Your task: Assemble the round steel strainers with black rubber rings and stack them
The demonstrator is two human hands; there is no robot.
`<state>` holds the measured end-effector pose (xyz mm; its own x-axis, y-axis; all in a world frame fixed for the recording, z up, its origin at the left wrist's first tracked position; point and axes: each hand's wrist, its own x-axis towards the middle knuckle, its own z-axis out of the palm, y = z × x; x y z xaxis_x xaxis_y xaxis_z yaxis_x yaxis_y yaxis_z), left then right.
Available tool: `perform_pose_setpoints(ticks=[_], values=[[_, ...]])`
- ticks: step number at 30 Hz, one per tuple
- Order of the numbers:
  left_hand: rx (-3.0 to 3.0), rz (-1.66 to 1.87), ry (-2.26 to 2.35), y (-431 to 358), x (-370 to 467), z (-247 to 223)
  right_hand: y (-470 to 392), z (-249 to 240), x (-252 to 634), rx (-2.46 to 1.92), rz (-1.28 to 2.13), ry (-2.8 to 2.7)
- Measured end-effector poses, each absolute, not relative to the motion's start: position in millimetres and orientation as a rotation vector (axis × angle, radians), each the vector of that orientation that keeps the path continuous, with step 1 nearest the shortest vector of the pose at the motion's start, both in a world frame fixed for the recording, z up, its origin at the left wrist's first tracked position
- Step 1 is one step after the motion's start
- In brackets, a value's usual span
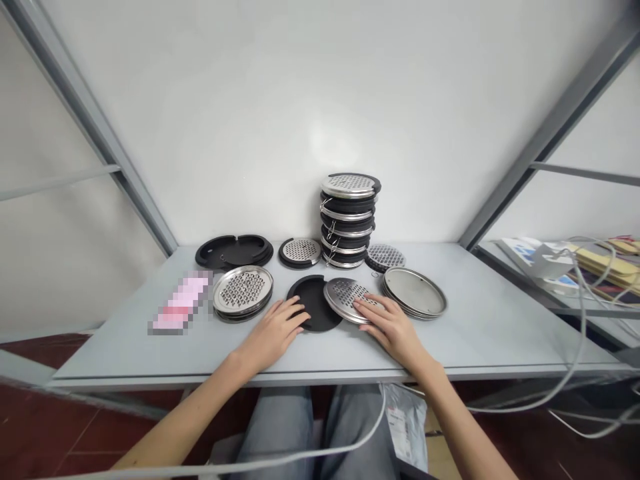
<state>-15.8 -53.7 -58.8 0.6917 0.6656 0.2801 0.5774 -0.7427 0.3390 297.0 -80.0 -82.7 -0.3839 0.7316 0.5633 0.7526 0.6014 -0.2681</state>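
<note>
My left hand [279, 332] rests palm down with its fingers spread, the tips touching the left edge of a round black base [314, 308]. My right hand [393, 327] is closed over the right side of a round metal grater disc [345, 293]; its fingers lie across the holes and the thumb is at the front rim. The grater disc overlaps the right part of the black base. Left of my left hand is a stack of metal grater discs [244, 291]. Beyond my right hand stands a stack of plain metal discs [415, 292].
A tall stack of graters with black rims [349, 220] stands near the wall. Black trays [234, 252], a rimmed grater [300, 252] and another perforated disc [386, 256] lie at the back. A blurred pink item [184, 300] is at left. A white cable [575, 353] hangs at right.
</note>
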Motion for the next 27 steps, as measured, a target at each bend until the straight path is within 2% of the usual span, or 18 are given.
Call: perform_pose_setpoints(ticks=[7,15,19,27], values=[[2.562,0.579,1.124,-69.0,3.6,-65.1,-80.3,-78.1,291.9,-1.132,-0.003,-2.327],[2.09,0.871,1.435,-79.8,15.3,-76.0,-88.6,-87.0,289.6,-1.349,0.124,-2.197],[1.993,0.847,1.405,-77.0,26.6,-71.2,-87.4,-92.8,290.0,-1.565,0.216,-2.083],[2.105,0.716,1.384,-69.8,29.1,-65.0,-89.5,-86.0,291.4,-1.555,0.3,-2.197]])
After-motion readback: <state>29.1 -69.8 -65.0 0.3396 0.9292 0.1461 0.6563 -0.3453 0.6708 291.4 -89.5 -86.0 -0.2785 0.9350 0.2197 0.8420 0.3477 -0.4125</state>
